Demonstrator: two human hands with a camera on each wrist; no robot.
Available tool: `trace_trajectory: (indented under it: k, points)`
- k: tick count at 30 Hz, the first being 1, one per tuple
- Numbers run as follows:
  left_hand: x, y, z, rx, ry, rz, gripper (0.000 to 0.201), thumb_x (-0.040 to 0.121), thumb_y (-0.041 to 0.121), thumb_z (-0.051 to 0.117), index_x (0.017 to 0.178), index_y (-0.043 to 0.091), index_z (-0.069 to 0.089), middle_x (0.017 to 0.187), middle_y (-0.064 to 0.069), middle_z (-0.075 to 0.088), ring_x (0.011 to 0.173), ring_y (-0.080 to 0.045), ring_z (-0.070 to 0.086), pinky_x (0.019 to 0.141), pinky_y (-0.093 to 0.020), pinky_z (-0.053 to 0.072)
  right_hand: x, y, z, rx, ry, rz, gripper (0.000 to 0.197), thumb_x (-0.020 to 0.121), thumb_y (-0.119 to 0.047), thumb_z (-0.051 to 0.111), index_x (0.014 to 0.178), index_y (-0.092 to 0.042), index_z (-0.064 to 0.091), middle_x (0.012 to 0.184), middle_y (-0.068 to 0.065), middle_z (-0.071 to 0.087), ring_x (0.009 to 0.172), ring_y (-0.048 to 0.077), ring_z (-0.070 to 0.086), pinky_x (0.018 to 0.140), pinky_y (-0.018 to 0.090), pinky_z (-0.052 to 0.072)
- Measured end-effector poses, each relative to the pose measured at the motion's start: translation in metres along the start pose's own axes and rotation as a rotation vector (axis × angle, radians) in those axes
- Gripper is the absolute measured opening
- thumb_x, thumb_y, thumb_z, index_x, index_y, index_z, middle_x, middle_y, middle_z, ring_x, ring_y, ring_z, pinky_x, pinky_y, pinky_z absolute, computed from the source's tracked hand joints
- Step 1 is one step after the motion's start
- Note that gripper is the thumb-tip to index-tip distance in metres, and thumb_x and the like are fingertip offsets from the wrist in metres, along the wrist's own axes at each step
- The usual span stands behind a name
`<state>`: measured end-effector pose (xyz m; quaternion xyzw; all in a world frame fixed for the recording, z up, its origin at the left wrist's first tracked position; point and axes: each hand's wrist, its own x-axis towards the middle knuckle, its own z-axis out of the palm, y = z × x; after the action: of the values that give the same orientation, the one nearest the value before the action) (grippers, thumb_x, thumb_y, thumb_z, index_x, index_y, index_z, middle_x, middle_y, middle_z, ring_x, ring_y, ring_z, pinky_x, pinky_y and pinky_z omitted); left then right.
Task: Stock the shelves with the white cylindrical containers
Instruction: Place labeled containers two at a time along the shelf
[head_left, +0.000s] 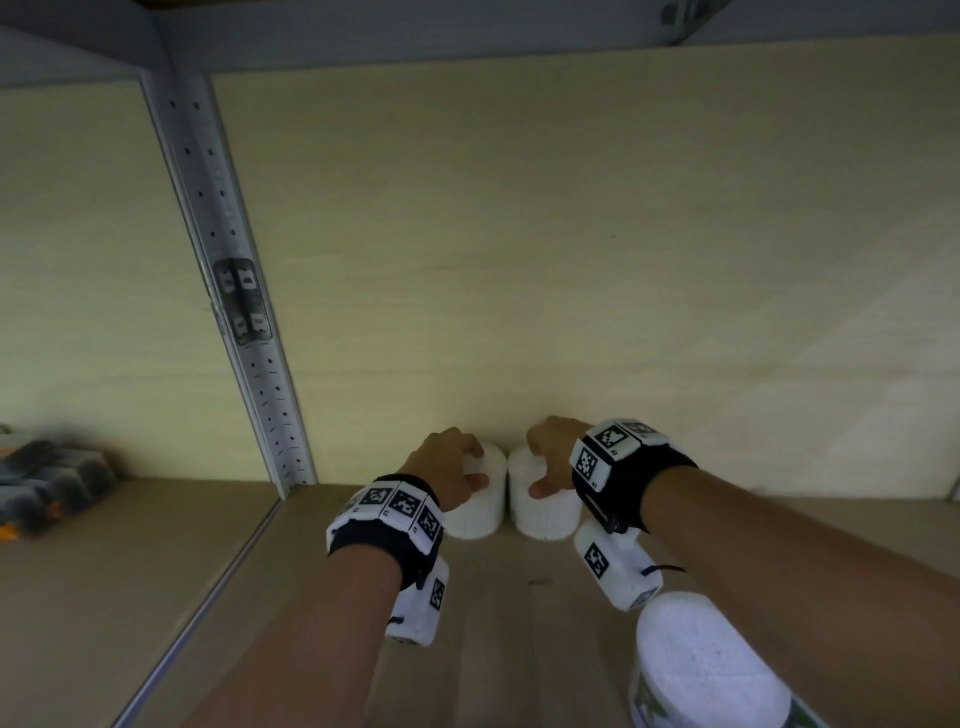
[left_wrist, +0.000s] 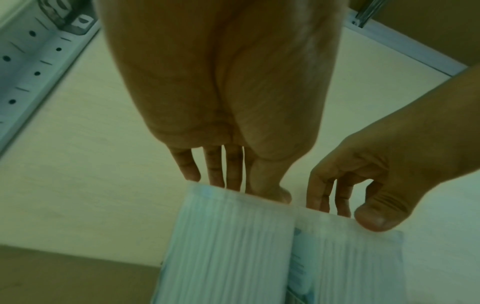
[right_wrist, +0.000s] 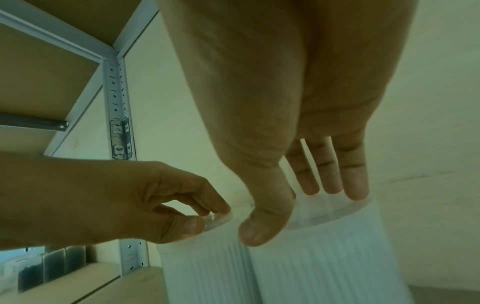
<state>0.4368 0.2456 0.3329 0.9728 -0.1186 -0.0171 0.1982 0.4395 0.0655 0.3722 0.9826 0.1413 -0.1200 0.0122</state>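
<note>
Both hands work as a top-down grip: the left hand (head_left: 451, 465) has thumb and fingertips curled over the rim of the left white ribbed cylindrical container (head_left: 480, 506), and the right hand (head_left: 553, 457) is curled the same way over the cap of the right white ribbed cylindrical container (head_left: 545, 512). Each container stands upright on the tan wooden shelf board (head_left: 509, 597), long axis vertical, directly below its own hand, so any coming release looks like a straight lift upward.

The two containers stand just beside each other, possibly touching, close against the pale cream back wall (head_left: 571, 260). Their sides are finely fluted and matte, their tops flat and smooth, likely light plastic that slides easily on the board.

Nearer the camera than this pair, a third white cylindrical container with a grainy lid and green label (head_left: 701, 675) stands under the right forearm. Left of the pair rises a grey perforated metal upright (head_left: 234, 312), and beyond it lie blurred dark boxes (head_left: 47, 478).
</note>
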Motion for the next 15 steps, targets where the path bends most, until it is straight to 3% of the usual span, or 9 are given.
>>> trace_trajectory:
  k: [4, 8, 11, 15]
  points:
    - [0.000, 0.000, 0.000, -0.004, 0.003, -0.003, 0.042, 0.090, 0.032, 0.060, 0.128, 0.018, 0.050, 0.135, -0.004, 0.045, 0.128, -0.024, 0.041, 0.108, -0.040, 0.035, -0.003, 0.002, -0.006, -0.028, -0.056, -0.040, 0.061, 0.084, -0.021, 0.072, 0.136, -0.006, 0.046, 0.142, 0.011, 0.045, 0.126, 0.029, 0.050, 0.100, 0.033, 0.043]
    - [0.000, 0.001, 0.000, -0.011, 0.002, 0.001, 0.042, 0.090, 0.031, 0.060, 0.128, 0.018, 0.050, 0.136, -0.004, 0.045, 0.129, -0.024, 0.040, 0.108, -0.039, 0.035, -0.007, 0.006, -0.010, 0.045, -0.043, -0.089, 0.061, 0.080, -0.008, 0.074, 0.136, -0.016, 0.050, 0.145, 0.007, 0.042, 0.129, 0.027, 0.047, 0.096, 0.032, 0.044]
    - [0.000, 0.001, 0.000, -0.010, 0.001, 0.001, 0.042, 0.090, 0.032, 0.060, 0.128, 0.018, 0.050, 0.135, -0.004, 0.046, 0.129, -0.024, 0.041, 0.108, -0.040, 0.036, -0.008, 0.005, -0.012, 0.124, -0.020, -0.099, 0.060, 0.080, -0.017, 0.075, 0.136, -0.018, 0.051, 0.143, 0.005, 0.043, 0.129, 0.025, 0.046, 0.097, 0.032, 0.043]
    - [0.000, 0.001, 0.000, -0.005, 0.001, 0.004, 0.042, 0.090, 0.032, 0.060, 0.128, 0.018, 0.051, 0.134, -0.004, 0.046, 0.128, -0.025, 0.041, 0.108, -0.041, 0.036, 0.001, 0.006, -0.006, 0.144, 0.104, 0.015, 0.059, 0.083, -0.044, 0.067, 0.129, -0.008, 0.054, 0.132, 0.010, 0.053, 0.117, 0.028, 0.055, 0.097, 0.034, 0.047]
